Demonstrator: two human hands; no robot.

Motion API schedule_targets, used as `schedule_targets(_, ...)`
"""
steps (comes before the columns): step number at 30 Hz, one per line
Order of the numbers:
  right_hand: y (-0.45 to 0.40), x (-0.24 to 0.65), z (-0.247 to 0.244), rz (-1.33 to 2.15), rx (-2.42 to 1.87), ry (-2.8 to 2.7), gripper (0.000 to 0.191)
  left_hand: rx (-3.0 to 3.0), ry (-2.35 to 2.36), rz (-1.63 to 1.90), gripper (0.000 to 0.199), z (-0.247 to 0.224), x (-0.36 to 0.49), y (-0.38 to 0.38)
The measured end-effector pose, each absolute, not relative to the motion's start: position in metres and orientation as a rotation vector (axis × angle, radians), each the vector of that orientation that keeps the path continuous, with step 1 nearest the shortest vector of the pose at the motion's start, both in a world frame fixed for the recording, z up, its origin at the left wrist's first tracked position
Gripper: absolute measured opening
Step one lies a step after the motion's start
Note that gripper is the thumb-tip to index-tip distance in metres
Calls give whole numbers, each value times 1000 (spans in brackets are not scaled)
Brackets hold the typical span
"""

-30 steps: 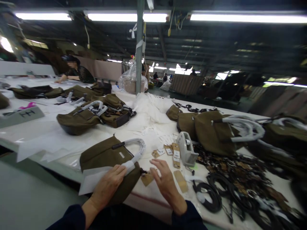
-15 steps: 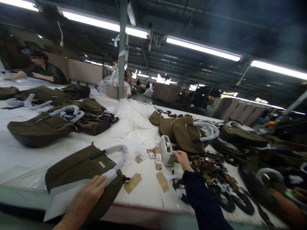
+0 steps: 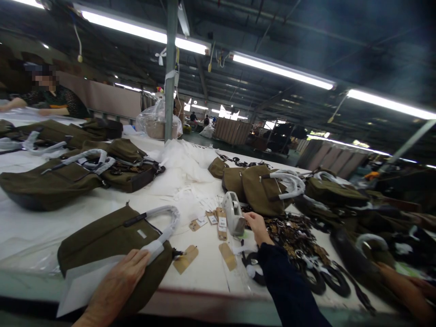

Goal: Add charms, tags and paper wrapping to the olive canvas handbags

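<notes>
My left hand (image 3: 116, 284) lies flat on an olive canvas tote bag (image 3: 98, 243), pressing on white paper (image 3: 88, 284) tucked against it. The bag's curved handle (image 3: 166, 220) is wrapped in white padding. My right hand (image 3: 258, 227) reaches across the table and holds nothing I can see. Its fingertips are just right of a grey tape dispenser (image 3: 233, 213). Beneath the hand is a heap of dark straps and tags (image 3: 289, 231). Kraft-paper hang tags (image 3: 221, 225) lie scattered between my hands.
Several more olive bags (image 3: 262, 190) lie along the white work table (image 3: 200, 286), with a heap of white tissue (image 3: 180, 168) mid-table. A co-worker's forearm (image 3: 402, 286) enters at lower right. Another person (image 3: 47, 88) works at the far left. A steel column (image 3: 170, 72) stands beyond the table.
My right hand has moved away from the bag, rightward to the tape dispenser and strap heap. My left hand stays on the bag. The view has swung, tilting the scene.
</notes>
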State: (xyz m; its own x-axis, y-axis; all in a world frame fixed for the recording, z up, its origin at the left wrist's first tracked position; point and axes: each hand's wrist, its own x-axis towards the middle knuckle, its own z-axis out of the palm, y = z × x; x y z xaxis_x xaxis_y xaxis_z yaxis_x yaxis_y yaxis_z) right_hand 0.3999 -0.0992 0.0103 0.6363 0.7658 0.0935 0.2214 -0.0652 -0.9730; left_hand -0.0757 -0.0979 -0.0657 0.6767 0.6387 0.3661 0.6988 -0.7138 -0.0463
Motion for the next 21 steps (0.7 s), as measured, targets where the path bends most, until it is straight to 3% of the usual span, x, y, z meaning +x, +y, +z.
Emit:
schedule_targets(12,-133,375,-25,741,-1544,-546,40,-2682,-1002,-573,50,-62,-74,-99)
schedule_targets(21,-131,340,-7,967,-1463,-567,27,-2760,-1228,-552,32,-36,-65,-111)
